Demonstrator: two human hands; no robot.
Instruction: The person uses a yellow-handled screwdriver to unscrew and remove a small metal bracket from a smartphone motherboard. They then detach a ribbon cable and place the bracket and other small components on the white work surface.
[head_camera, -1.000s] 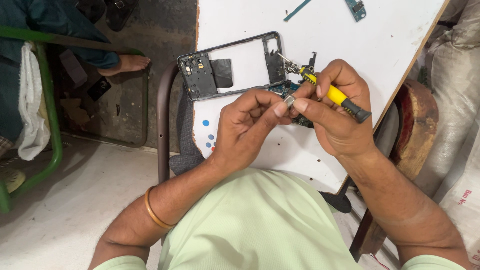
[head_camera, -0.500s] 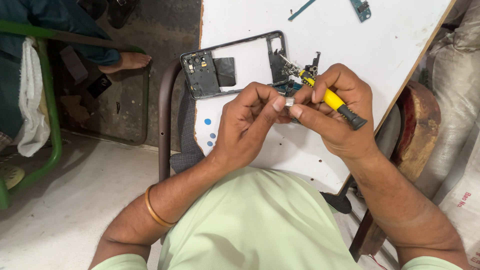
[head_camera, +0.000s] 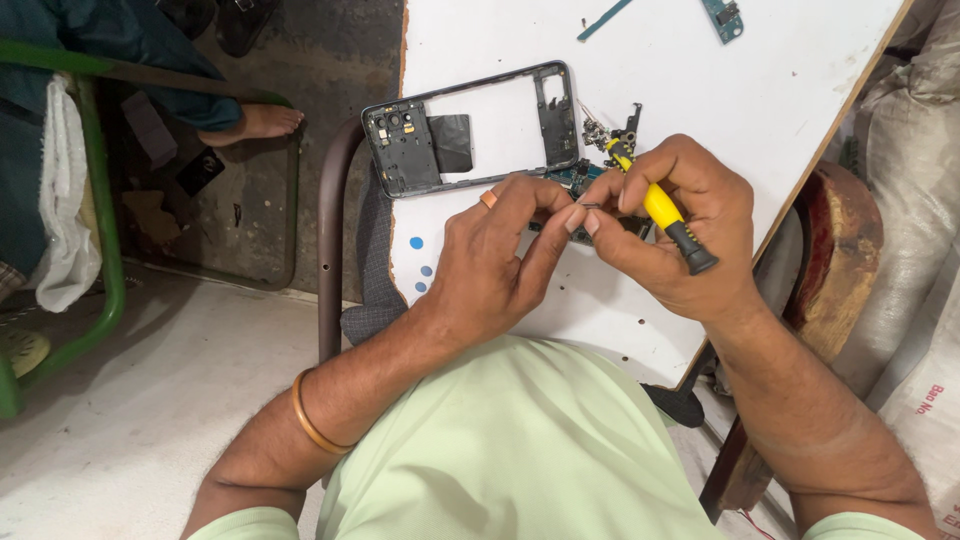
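Looking down from my head camera, I am holding both hands together just above the near part of the white table (head_camera: 690, 60). My left hand (head_camera: 500, 255) is curling its fingers in, thumb and forefinger pressed together on a tiny dark part (head_camera: 590, 207) at their tips; it is too small for me to tell what it is, perhaps a screw or a sliver of metal. My right hand (head_camera: 680, 225) is meeting it, thumb and forefinger closing on the same tiny piece, while the other fingers are gripping a screwdriver (head_camera: 660, 210) with a yellow handle and black end cap, lying slantwise across the palm with its tip pointing away from me. Under my fingers a bluish-green circuit board (head_camera: 575, 178) is lying on the table, mostly hidden. Just beyond it the dark phone frame (head_camera: 470, 130) is lying flat, an empty rectangle with the camera section at its left end and a black patch inside. A cluster of small metal parts (head_camera: 600, 128) is sitting near the frame's right end. A bangle (head_camera: 312, 420) is circling my left forearm.
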